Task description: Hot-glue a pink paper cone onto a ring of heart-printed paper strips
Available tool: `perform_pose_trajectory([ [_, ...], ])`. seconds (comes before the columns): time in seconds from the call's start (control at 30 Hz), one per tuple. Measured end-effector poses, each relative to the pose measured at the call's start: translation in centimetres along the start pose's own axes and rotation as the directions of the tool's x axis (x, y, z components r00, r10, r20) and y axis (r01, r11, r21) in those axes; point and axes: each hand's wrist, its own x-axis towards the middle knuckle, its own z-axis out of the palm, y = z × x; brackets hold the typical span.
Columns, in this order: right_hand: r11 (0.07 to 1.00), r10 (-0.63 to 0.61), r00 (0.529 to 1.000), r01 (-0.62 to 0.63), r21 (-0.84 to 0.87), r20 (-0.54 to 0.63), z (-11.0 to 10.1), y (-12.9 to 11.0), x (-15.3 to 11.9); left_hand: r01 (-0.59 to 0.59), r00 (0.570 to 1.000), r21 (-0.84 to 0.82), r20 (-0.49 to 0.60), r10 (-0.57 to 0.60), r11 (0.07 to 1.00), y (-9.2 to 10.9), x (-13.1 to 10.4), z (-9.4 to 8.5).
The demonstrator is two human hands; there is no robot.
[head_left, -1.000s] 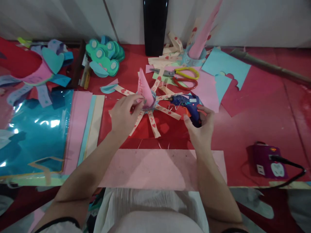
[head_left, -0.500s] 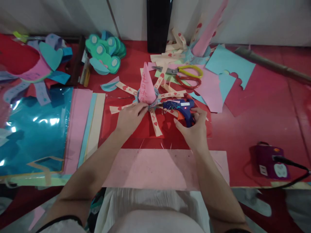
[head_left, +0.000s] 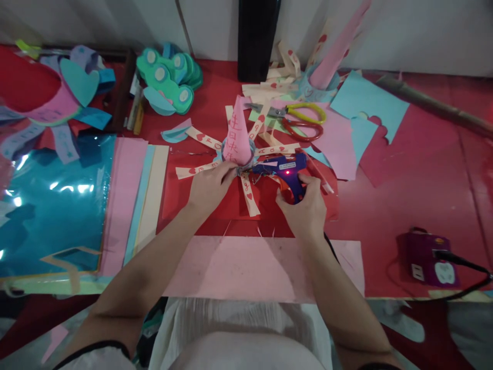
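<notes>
Red surface (head_left: 400, 205) against a pale wall (head_left: 208, 31), seen from above. At far left, a pink paper band (head_left: 50, 114) with purple and blue strips stands beyond a shiny blue sheet (head_left: 77, 169); pink paper (head_left: 125, 180) lies just right of that sheet. Green cut-outs (head_left: 164, 77) with white discs form a pile near the wall. Left hand (head_left: 208, 186): fingers touch the near-left edge of a blue ring (head_left: 252, 152); whether its grip is clamped there cannot be told. Inside the ring, at centre, a pink cone (head_left: 238, 136) with red writing stands upright, and cream strips (head_left: 251, 198) bearing red hearts radiate outward. Glue gun (head_left: 287, 165): red light lit, nozzle end at the ring's near side, beside the left fingertips. Scissors (head_left: 306, 109) with one yellow and one red handle lie beyond the gun. Right hand (head_left: 306, 208): grip clamped around the gun's handle. At right, a cut blue sheet (head_left: 370, 100) lies near the wall; a purple socket box (head_left: 429, 257) with a black plug (head_left: 447, 255) sits nearer.
</notes>
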Motion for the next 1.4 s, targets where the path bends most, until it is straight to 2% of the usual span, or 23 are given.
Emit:
perform_pose_trajectory([
  [0.23, 0.999, -0.016, 1.000, 0.016, -0.041, -0.006, 0.1, -0.1, -0.1, 0.019, 1.000, -0.058, -0.017, -0.020, 0.998, -0.1, 0.1, 0.1],
  [0.7, 0.989, -0.125, 0.990, 0.121, -0.081, -0.058, 0.4, -0.4, -0.4, 0.034, 0.997, -0.115, -0.065, -0.042, 0.993, -0.3, 0.2, 0.3],
  [0.9, 0.975, -0.190, 0.980, 0.181, -0.126, -0.063, 0.6, -0.6, -0.7, 0.045, 0.996, -0.162, -0.065, -0.056, 0.986, -0.4, 0.3, 0.3],
  [1.4, 0.950, -0.255, 0.962, 0.232, -0.207, -0.094, 1.0, -0.7, -1.1, 0.031, 0.997, -0.188, -0.063, -0.043, 0.982, -0.5, 0.4, 0.4],
])
